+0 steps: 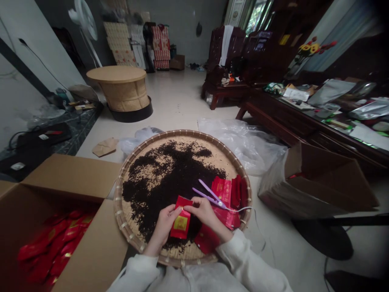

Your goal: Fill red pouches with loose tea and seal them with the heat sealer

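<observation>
Between my left hand (165, 222) and my right hand (202, 209) is a small red packet (181, 227) with a yellow label, upright over the tray. Both hands pinch it near its upper part. Below lies a round woven bamboo tray (121, 221), with dark loose tea leaves (164, 178) spread over much of it. Just beyond my right hand, a purple hand sealer (209, 194) with a white cord lies with its two arms apart. It rests by stacks of flat red packets (223, 188). More red packets (206, 239) lie under my right forearm.
At left an open cardboard box (94, 247) holds many red packets (57, 243). Another open carton (316, 178) stands at right, beside a black round base (325, 239). Clear plastic sheeting (243, 142) lies behind the tray. A dark wooden table (273, 117) bears clutter.
</observation>
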The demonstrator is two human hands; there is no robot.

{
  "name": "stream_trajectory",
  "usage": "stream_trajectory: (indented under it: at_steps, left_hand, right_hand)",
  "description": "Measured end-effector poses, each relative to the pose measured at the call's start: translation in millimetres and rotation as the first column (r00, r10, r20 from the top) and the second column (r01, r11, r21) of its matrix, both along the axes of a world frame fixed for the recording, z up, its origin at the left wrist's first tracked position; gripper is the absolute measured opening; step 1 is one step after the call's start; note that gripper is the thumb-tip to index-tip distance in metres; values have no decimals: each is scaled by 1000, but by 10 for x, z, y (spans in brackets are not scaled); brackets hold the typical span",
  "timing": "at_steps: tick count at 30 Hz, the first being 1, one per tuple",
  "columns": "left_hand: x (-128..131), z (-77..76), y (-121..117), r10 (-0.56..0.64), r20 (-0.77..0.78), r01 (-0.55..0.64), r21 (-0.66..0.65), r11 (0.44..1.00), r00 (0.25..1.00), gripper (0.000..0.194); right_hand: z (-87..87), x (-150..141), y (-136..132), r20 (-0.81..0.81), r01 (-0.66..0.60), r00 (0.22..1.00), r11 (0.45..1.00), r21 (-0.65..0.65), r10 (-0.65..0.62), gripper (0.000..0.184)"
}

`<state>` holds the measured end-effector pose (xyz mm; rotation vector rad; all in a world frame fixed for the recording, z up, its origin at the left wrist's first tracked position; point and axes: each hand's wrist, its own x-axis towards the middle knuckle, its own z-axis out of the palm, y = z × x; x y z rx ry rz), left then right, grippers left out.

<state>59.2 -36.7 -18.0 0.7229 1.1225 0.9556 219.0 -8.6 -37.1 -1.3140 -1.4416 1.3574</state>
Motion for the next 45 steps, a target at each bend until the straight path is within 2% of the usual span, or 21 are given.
stream_trajectory:
  at_steps: [3,8,11,13,15,17,20,22,25,28,30,31,33,36,41,45]
  left_hand:
    - [-7,9,7,-5,-23,6,15,1000,1000,43]
    - [-7,11,-4,-145,24,145,-21,989,989,52]
    - [31,-21,-29,-103,7,103,-82,991,995,52]
    - [52,-37,-35,-35,13,36,-106,994,999,53]
    - [58,-38,-29,16,34,-12,-118,993,999,56]
    - [53,-30,-17,44,44,-38,-122,992,998,58]
    - [40,-20,-7,61,44,-55,-123,991,997,59]
    - [35,-19,-10,63,45,-57,-122,991,997,59]
    - [27,-18,-22,49,41,-44,-122,992,998,57]
    - [17,-16,-29,17,28,-14,-122,992,999,56]
    - [17,-26,-28,-10,11,11,-125,992,1000,56]
    - [22,-36,-27,-28,-1,28,-127,992,1000,55]
    - [38,-65,-26,-73,-31,68,-124,990,997,52]
    - [64,-108,-34,-132,-86,124,-89,988,987,47]
    - [69,-114,-67,-161,-107,157,-53,986,981,40]
    - [77,-80,-84,-167,-56,163,-65,984,984,43]
  right_hand:
    - [16,27,2,38,4,999,998,56,-6,43]
    - [29,-1,-20,114,-23,993,989,143,7,42]
    - [13,26,-4,156,-38,988,978,206,5,35]
    - [-11,118,42,245,-1,966,946,324,-83,25]
    - [-61,258,107,411,27,881,891,453,-235,30]
    - [-143,404,173,596,-5,738,881,474,-316,50]
    - [-285,545,247,766,-91,592,924,372,-250,59]
    - [-349,585,280,806,-132,558,937,324,-200,54]
    - [-332,627,312,767,-110,608,935,337,-205,47]
    - [-141,680,312,613,-54,769,938,341,-179,46]
    - [69,690,280,468,-92,883,961,260,-42,49]
    - [185,678,256,396,-154,916,969,196,65,51]
    - [404,617,200,314,-303,913,948,100,259,55]
    - [628,469,130,303,-416,871,908,40,386,53]
    - [738,283,81,305,-414,874,908,61,379,40]
    - [792,262,58,348,-427,859,901,81,376,36]
